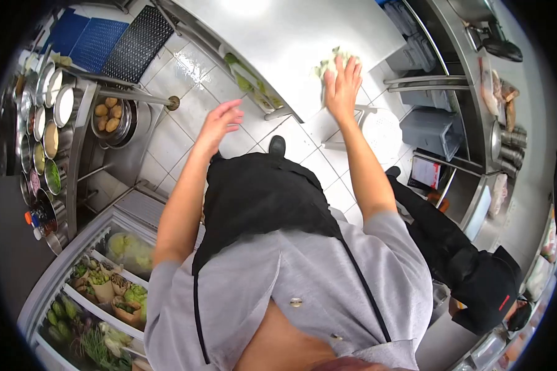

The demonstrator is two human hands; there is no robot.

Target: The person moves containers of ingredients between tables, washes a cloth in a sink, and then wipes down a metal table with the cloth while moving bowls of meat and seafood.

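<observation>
My right hand [343, 86] lies on a crumpled pale green-white cloth [323, 67] near the corner of the steel table [272, 43]. Its fingers are stretched out and point away from me, with part of the cloth showing around and beyond them. My left hand [221, 125] hangs in the air left of the table's near corner, over the tiled floor. Its fingers are apart, and nothing is in it.
At the left stand metal containers [51, 141] and a bowl of potatoes [108, 115]. A glass-topped vegetable chest [99, 281] is lower left. A white stool [380, 131] is by the table. Another person in black [476, 272] is at the right, beside shelving with grey bins [433, 131].
</observation>
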